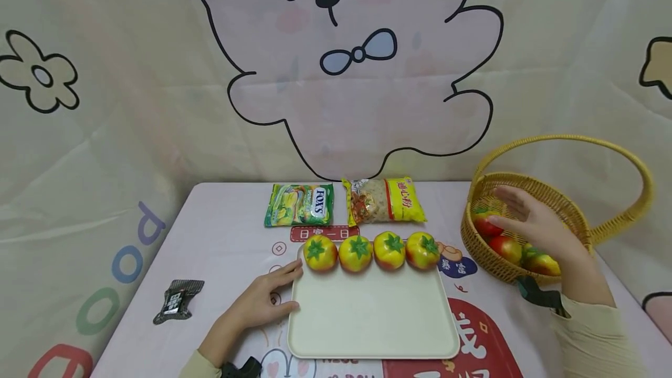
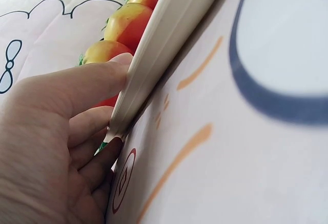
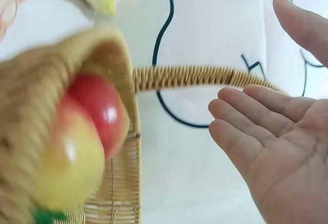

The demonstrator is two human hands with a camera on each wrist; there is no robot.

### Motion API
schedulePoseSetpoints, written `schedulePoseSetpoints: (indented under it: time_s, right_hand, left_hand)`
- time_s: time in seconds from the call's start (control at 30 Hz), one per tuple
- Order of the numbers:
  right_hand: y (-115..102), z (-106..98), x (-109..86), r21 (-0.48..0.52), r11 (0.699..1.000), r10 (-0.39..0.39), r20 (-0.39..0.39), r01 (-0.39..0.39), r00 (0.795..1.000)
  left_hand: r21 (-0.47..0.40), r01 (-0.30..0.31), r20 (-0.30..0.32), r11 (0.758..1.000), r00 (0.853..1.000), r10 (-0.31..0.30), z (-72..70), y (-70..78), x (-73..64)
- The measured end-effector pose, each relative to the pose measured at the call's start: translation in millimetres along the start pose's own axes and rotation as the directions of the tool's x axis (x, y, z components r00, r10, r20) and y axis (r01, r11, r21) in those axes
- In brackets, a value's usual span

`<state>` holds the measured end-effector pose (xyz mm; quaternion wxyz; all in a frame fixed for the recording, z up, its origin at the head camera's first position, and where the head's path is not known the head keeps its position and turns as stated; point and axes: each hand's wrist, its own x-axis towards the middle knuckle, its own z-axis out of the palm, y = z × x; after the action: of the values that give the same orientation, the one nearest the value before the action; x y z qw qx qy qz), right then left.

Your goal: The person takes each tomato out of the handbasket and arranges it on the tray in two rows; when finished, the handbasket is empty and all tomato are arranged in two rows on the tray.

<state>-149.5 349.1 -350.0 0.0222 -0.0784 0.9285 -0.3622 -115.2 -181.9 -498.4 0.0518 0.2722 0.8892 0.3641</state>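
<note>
A pale rectangular tray (image 1: 373,319) lies on the table with a row of several yellow-and-red tomatoes (image 1: 356,254) with green leafy tops along its far edge. My left hand (image 1: 265,299) rests at the tray's left side, thumb and fingertips touching the rim (image 2: 148,55). On the right stands a wicker basket (image 1: 480,252), its tall handle tilted to the right. Inside it are red-and-yellow fruits (image 1: 505,248). Over the basket's opening is my right hand (image 1: 543,226), fingers extended, palm bare in the right wrist view, holding nothing.
Behind the tray lie a green FOX'S candy bag (image 1: 299,205) and a yellow-and-clear food packet (image 1: 385,200). A small black wrapped packet (image 1: 178,301) is at the table's left. A cloth backdrop with a cartoon bear (image 1: 346,115) rises behind the table.
</note>
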Motion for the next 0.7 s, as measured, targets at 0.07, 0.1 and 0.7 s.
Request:
schedulePoseSetpoints:
  time_s: [0.07,0.1,0.7]
  right_hand:
    - [5,-9,5.1,-0.011,1.0,0.016,0.02,-0.016,1.0]
    - [7,-13,8.1,-0.014,1.0,0.024,0.031,-0.023,0.999]
    - [48,-36,52.5,-0.07,0.985,0.17,0.244,-0.157,0.955]
  left_hand:
    - [-0.002,0.0,-0.002,1.0,1.0,0.0,0.0,-0.4,-0.1]
    - [-0.001,-0.001,-0.004,1.0,1.0,0.001,-0.1,-0.6,-0.2]
    - [-0.004,0.005,0.003,1.0,1.0,-0.005,-0.6,1.1,-0.4]
